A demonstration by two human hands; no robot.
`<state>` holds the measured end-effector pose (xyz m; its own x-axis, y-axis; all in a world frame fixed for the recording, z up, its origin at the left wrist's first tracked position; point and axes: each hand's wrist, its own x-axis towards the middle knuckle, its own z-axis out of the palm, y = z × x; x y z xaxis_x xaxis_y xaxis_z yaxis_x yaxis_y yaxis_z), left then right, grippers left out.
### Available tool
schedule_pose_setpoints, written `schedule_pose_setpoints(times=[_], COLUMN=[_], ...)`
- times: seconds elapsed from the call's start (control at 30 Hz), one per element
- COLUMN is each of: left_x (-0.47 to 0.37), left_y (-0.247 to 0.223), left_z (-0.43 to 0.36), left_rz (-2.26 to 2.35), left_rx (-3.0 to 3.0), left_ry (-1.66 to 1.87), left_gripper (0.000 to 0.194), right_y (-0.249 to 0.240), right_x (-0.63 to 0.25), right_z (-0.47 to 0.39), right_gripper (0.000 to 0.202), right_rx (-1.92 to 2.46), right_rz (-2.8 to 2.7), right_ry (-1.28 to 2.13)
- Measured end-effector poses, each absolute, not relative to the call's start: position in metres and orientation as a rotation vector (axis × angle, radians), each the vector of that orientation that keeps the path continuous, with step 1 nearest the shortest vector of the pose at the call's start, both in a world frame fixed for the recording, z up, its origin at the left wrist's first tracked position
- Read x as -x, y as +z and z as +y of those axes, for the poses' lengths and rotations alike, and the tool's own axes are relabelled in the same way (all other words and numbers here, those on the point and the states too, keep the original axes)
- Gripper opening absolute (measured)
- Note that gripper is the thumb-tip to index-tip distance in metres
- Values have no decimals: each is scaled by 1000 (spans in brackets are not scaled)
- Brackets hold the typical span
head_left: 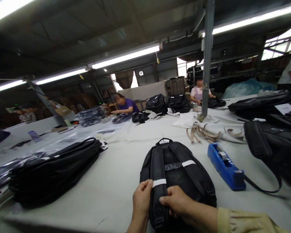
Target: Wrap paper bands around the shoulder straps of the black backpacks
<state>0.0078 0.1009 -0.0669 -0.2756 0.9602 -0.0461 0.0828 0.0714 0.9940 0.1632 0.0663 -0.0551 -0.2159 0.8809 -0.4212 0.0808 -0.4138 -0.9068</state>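
A black backpack (184,184) lies on the pale table in front of me, its two padded shoulder straps facing up. White bands (159,183) wrap across both straps, and a strip of shiny clear film crosses the back panel between them. Pinched at the left strap's outer edge, beside its white band, is my left hand (142,200). My right hand (178,201) grips the inner edge of that same shoulder strap (158,202) a little lower, thumb on top; its other fingers are partly hidden.
To the right stands a blue tape dispenser (226,168). Black bags (281,139) pile up at the right edge, and a stack of black bags (58,168) sits at left. Beige strips (205,132) lie farther back. Two people (128,105) work across the table; a metal post (207,58) rises there.
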Motion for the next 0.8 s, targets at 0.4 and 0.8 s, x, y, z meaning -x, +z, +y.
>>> schedule_pose_setpoints(times=[0.4, 0.8], left_x=[-11, -9], left_y=[-43, -50], left_z=[71, 54], left_rz=[1209, 1531], left_rx=[-715, -1241], left_ry=[1123, 992], left_gripper=[39, 47], right_y=[-44, -36], right_x=[-177, -156], right_z=[52, 94], right_gripper=[12, 17], right_rx=[1365, 1577], right_rz=[-1155, -1106], right_ry=[1658, 1483])
